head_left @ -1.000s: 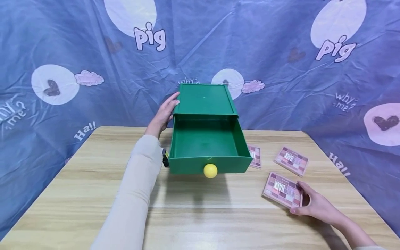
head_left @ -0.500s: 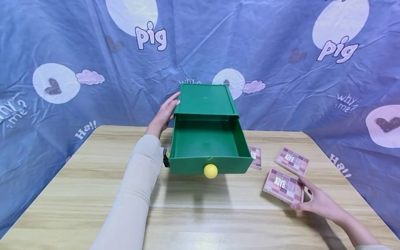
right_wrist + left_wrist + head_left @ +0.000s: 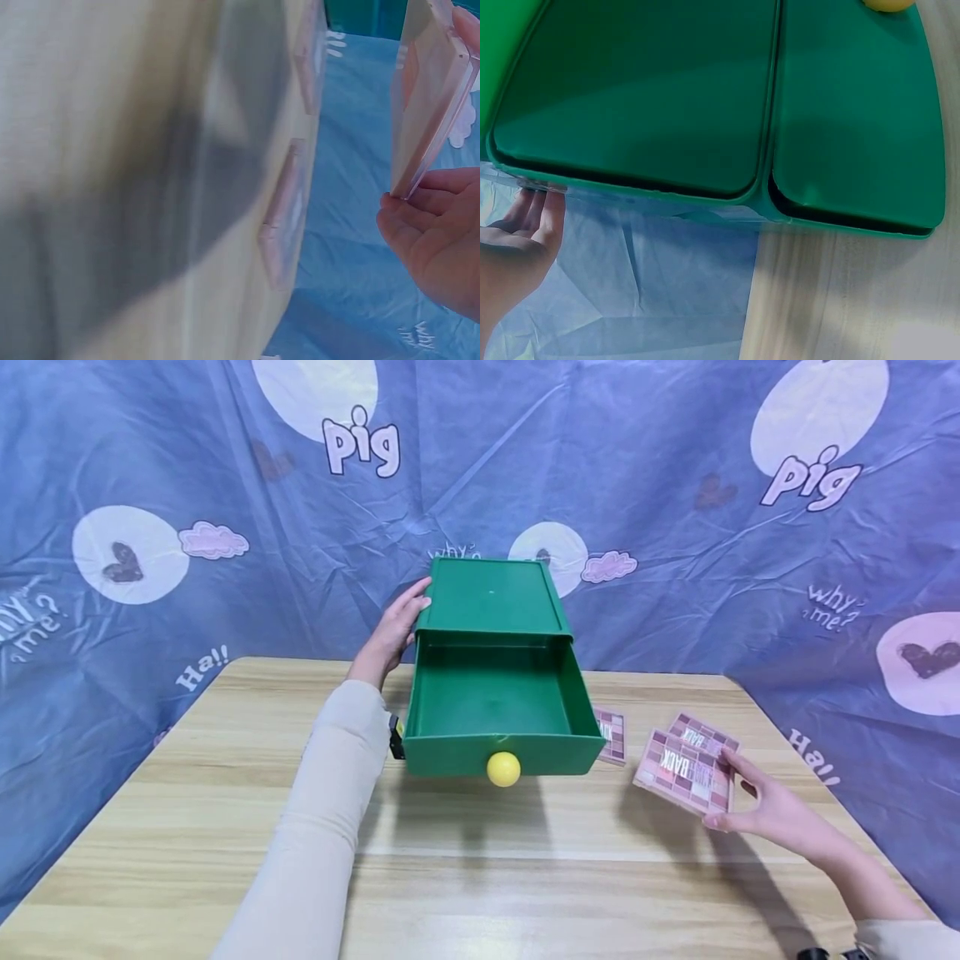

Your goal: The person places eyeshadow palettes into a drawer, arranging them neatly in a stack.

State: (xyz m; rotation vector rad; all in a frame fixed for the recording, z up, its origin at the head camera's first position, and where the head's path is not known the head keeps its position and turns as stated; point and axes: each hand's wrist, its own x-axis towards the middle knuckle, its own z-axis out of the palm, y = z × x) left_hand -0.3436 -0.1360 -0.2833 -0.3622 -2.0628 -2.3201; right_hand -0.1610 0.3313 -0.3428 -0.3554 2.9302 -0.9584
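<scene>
A green box [image 3: 491,597] stands at the back of the wooden table [image 3: 480,852], its drawer [image 3: 495,710] pulled out and empty, with a yellow knob [image 3: 503,769] on the front. My left hand [image 3: 393,631] rests flat against the box's left side, fingers straight; the left wrist view shows the fingers [image 3: 536,210] touching the green box [image 3: 705,97]. My right hand [image 3: 757,802] pinches a pink eyeshadow palette [image 3: 682,771] by its edge and holds it lifted above the table, right of the drawer. The right wrist view shows that palette [image 3: 431,112] held in the fingers.
Two more pink palettes lie on the table: one [image 3: 612,735] beside the drawer's right wall, one [image 3: 705,733] partly hidden behind the lifted palette. A blue printed cloth [image 3: 225,510] hangs behind and around the table. Bare wood lies in front of the drawer.
My right hand has lifted the nearest palette off the table and carried it up and slightly left towards the drawer. The left hand and box have stayed still.
</scene>
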